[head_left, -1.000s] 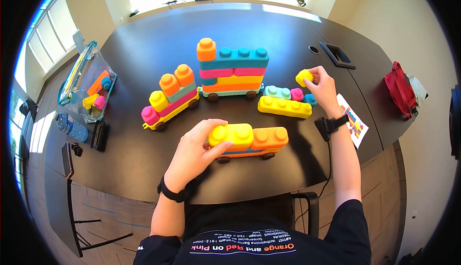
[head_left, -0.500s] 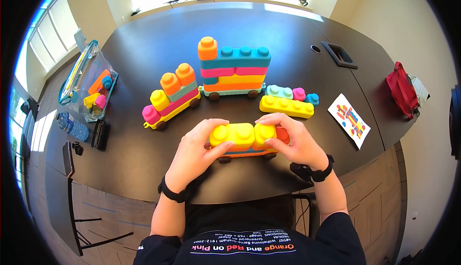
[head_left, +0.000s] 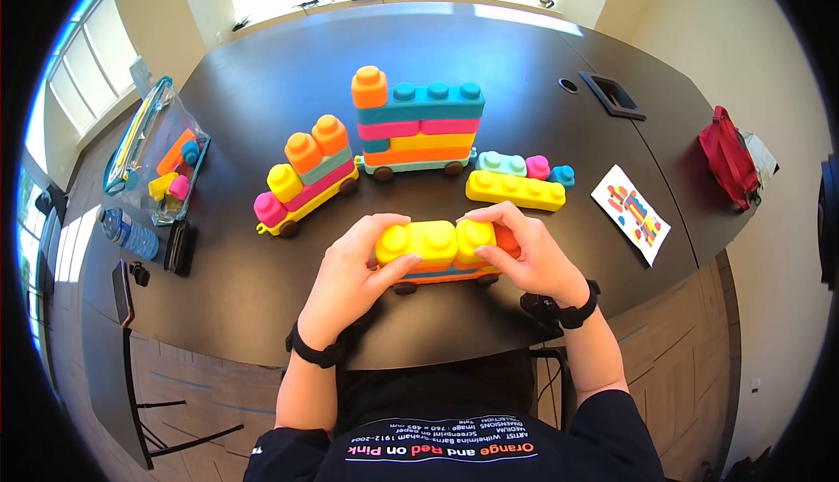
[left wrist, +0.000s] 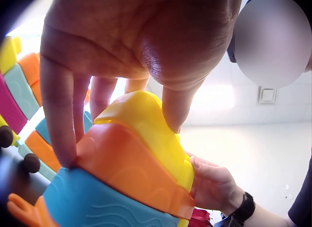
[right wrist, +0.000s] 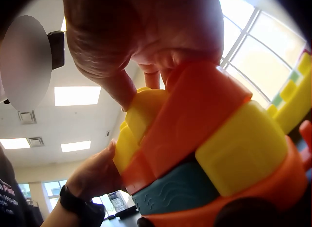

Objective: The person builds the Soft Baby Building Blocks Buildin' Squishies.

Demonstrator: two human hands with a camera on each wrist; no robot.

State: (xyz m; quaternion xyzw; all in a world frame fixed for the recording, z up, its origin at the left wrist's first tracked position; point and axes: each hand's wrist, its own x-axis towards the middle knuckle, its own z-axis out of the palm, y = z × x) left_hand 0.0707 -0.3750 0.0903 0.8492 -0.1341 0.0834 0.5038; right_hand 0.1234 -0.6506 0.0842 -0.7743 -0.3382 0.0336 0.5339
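Both hands are at a wheeled toy wagon of stacked building blocks near the front of the table. The left hand (head_left: pixel 354 263) grips the wider yellow block (head_left: pixel 418 242) on top, thumb on the near side and fingers beyond. Beside it, the right hand (head_left: pixel 544 259) pinches a small yellow block (head_left: pixel 474 241) against the orange block (right wrist: pixel 195 110) at the right end. Under these, a blue block (left wrist: pixel 92 197) and a yellow block (right wrist: pixel 243 149) sit on the orange wheeled base (right wrist: pixel 287 183). The right hand hides part of the orange block from above.
Behind stand a tall block wagon (head_left: pixel 419 139) and a stepped one (head_left: pixel 306 189). Loose blocks, among them a long yellow block (head_left: pixel 516 191), lie right of them. A printed sheet (head_left: pixel 631 215) and red bag (head_left: pixel 728 159) are at right; a clear bag (head_left: pixel 179 115) and water bottle (head_left: pixel 131 235) at left.
The right hand has brought the small yellow block from beside the loose blocks to the wagon's top, next to the wider yellow block. The left hand has kept its grip there.
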